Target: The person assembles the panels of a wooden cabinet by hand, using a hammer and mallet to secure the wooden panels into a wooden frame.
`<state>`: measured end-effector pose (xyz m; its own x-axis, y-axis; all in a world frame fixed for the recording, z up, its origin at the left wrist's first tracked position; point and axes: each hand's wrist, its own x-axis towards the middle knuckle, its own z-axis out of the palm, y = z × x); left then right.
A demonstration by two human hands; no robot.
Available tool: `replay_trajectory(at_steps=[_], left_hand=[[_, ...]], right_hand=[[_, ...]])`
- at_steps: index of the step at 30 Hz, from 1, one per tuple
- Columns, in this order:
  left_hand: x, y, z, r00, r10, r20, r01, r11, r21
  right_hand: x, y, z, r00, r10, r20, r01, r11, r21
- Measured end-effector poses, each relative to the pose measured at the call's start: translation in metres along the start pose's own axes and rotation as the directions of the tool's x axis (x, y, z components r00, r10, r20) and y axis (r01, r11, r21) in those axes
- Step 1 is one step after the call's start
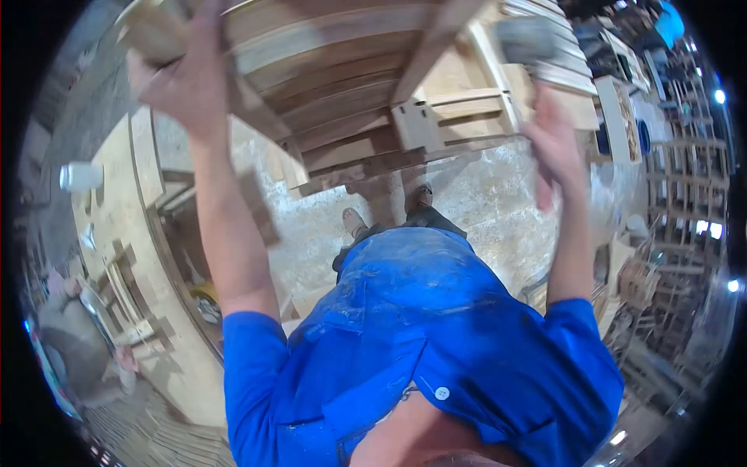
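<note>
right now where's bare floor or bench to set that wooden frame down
Bare patches: the concrete floor ahead of the feet, between workbench and right-hand stacks, and the bench top near the white cup. Crowded: wooden racks on the right. Left hand and right hand hold the slatted wooden frame overhead.

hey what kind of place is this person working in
Most likely a woodworking shop. Both hands are raised at a slatted wooden frame, a long plywood workbench stands beside it, and more wooden frames are stacked opposite.
</note>
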<state>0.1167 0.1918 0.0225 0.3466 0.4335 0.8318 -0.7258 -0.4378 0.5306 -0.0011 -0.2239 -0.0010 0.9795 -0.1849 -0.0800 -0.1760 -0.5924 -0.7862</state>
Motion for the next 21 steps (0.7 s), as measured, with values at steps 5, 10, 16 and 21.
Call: replay_trajectory(at_steps=[5, 10, 16, 21], left_hand=[[0.006, -0.020, 0.026, 0.994, -0.112, 0.001, 0.110, 0.982, 0.153], [-0.002, -0.033, 0.000, 0.994, -0.104, 0.043, 0.080, 0.920, 0.383], [-0.124, 0.067, -0.019, 0.902, -0.399, -0.167, 0.426, 0.753, 0.502], [-0.208, 0.102, 0.003, 0.778, -0.628, -0.010, 0.504, 0.614, 0.607]], right_hand=[[0.115, 0.123, 0.078, 1.000, -0.015, -0.008, 0.013, 0.981, -0.193], [0.150, 0.153, 0.083, 0.998, 0.050, 0.048, -0.031, 0.943, -0.330], [0.224, 0.271, -0.025, 0.875, 0.271, -0.401, -0.210, 0.959, 0.190], [0.283, 0.312, -0.069, 0.608, 0.708, -0.358, -0.559, 0.703, 0.440]])
